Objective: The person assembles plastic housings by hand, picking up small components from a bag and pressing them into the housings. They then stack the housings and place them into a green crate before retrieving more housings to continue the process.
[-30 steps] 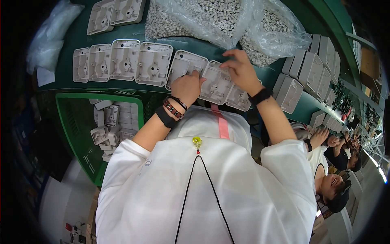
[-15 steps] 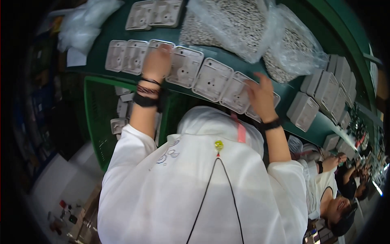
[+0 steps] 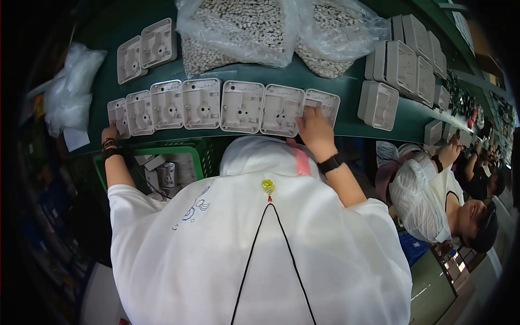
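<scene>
Along the table's near edge stands a row of several light grey plastic boxes (image 3: 242,108), side by side, their open hollow sides with small holes and posts facing me. At the row's left end my left hand (image 3: 110,133) is against the outer side of the leftmost box (image 3: 118,118); its fingers are mostly hidden. My right hand (image 3: 316,133) reaches over the near wall of the rightmost box (image 3: 328,102). The fingers of that hand bend into the box, with the thumb apart, next to the neighbouring box (image 3: 281,108).
Behind the row lie clear bags of small pale pieces (image 3: 238,32) and two more boxes (image 3: 158,43). Stacked boxes (image 3: 401,65) stand at the right. A green crate (image 3: 203,157) with grey parts is below the table edge. A co-worker (image 3: 428,200) sits at the right.
My left hand has gone from over a box in the row to the row's left end. My right hand has come down onto the rightmost box. The boxes now form a straighter row.
</scene>
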Action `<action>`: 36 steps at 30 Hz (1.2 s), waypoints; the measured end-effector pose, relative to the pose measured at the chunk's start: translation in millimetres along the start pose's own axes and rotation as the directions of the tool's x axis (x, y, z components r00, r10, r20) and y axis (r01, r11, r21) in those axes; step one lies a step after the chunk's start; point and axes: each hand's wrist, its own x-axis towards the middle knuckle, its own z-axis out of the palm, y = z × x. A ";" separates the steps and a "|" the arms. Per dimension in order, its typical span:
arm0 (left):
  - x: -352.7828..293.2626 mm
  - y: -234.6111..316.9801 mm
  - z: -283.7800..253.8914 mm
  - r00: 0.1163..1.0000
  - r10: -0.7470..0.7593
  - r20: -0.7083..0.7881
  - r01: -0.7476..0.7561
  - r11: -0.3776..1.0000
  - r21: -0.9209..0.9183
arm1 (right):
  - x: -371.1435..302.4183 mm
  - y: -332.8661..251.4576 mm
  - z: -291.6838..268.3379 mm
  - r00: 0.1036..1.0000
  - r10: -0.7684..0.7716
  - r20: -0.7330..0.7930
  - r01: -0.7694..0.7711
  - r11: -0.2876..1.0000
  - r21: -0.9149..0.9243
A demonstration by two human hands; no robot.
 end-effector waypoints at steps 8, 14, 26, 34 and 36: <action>-35.8 39.2 -17.0 0.993 -0.118 -0.002 0.117 0.991 -0.069 | 12.0 4.0 2.5 0.998 0.045 -0.041 -0.043 0.998 0.047; -71.6 87.6 -36.3 0.989 -0.097 0.109 0.104 0.992 -0.065 | 28.8 38.5 -3.6 0.975 0.050 -0.216 -0.050 0.999 0.003; -129.1 122.1 -36.4 0.989 -0.072 0.131 0.082 0.994 -0.078 | 26.0 68.7 -25.9 0.974 0.138 -0.179 -0.152 0.986 -0.063; -247.7 209.8 -105.0 0.825 0.540 -0.169 -0.544 0.674 -0.500 | 3.5 10.9 -73.3 0.961 -0.183 -0.206 0.234 0.937 0.260; -331.5 276.3 -141.2 0.597 0.778 0.197 -0.161 0.357 -0.920 | -5.0 -22.6 -81.6 0.958 -0.247 -0.147 0.287 0.855 0.433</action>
